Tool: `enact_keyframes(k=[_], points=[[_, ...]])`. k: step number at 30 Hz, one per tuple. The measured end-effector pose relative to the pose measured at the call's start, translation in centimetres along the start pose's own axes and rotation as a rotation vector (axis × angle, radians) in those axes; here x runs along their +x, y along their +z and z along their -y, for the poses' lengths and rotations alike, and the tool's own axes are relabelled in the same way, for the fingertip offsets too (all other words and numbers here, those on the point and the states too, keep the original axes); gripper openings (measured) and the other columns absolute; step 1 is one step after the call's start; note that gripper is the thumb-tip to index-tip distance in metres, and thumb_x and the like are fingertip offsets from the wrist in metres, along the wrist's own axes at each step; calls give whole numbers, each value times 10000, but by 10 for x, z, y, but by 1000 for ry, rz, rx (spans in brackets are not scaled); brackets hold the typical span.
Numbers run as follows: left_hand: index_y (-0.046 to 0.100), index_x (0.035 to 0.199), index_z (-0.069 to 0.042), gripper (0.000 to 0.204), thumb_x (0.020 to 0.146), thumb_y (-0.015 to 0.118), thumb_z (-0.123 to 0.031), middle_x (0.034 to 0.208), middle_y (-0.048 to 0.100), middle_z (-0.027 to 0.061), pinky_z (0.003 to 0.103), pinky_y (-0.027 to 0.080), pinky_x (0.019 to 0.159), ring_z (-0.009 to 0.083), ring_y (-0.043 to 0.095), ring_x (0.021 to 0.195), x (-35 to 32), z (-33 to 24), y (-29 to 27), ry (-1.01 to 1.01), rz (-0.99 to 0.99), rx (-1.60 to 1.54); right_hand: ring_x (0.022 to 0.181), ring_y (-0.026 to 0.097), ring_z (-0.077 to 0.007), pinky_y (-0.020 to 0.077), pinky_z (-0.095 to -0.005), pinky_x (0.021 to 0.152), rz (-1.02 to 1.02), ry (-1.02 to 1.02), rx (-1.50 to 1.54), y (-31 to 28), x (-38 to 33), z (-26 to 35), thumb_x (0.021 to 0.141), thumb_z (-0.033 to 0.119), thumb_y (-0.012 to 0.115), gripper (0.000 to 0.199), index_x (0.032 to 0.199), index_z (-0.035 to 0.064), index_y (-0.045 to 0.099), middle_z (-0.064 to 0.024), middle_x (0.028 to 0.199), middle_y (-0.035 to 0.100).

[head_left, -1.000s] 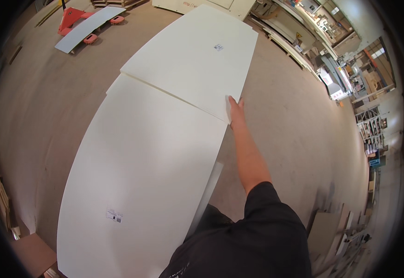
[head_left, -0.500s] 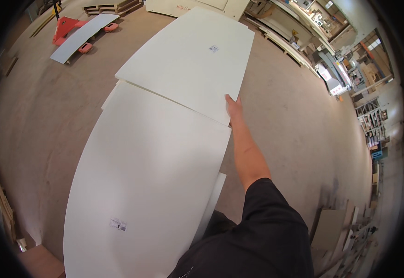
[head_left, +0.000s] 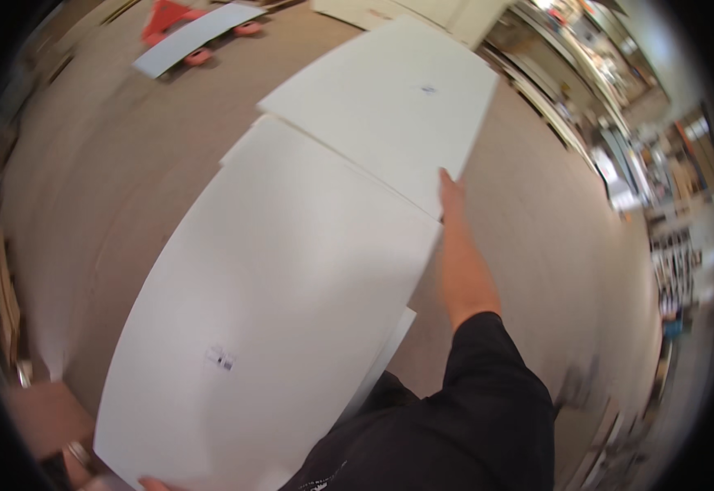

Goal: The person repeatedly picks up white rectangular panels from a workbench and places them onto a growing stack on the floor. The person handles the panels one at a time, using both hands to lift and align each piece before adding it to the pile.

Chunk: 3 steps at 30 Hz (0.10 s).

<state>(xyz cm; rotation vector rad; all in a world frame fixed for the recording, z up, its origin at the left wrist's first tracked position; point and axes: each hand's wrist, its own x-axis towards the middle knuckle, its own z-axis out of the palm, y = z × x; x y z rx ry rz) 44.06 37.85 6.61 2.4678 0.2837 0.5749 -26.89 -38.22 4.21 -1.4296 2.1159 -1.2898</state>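
Observation:
Two large white panels lie end to end, each with a small label. My right hand grips the right edge of the far white panel, thumb on top, close to the seam; its other fingers are hidden below. Along the lower edge of the picture, my left hand shows only in part, its thumb over the near end of the near white panel. The rest of that hand is cut off or under the panel. Another white piece sticks out beneath the near panel's right side.
A red pallet jack with a white curved board stands far left. Behind the panels is a cream cabinet. Shelving lines the right wall. A brown board lies at lower left, near upright boards.
The view has swung, so the panels' far end and the floor appear farther right. My left hand has come into view at the near panel's end. My right hand keeps its hold.

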Motion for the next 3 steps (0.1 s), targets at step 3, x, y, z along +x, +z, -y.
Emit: enact_keyframes(k=[3], points=[[592, 1134, 46, 423, 912, 577, -314, 1119, 611, 280, 505, 452, 955, 436, 570, 1062, 7, 70, -35, 58, -179, 112, 1255, 508, -362, 399, -493, 1066, 291, 157, -115, -24, -3, 8, 937, 530, 543, 747, 1392, -57, 461, -225, 1385, 530]])
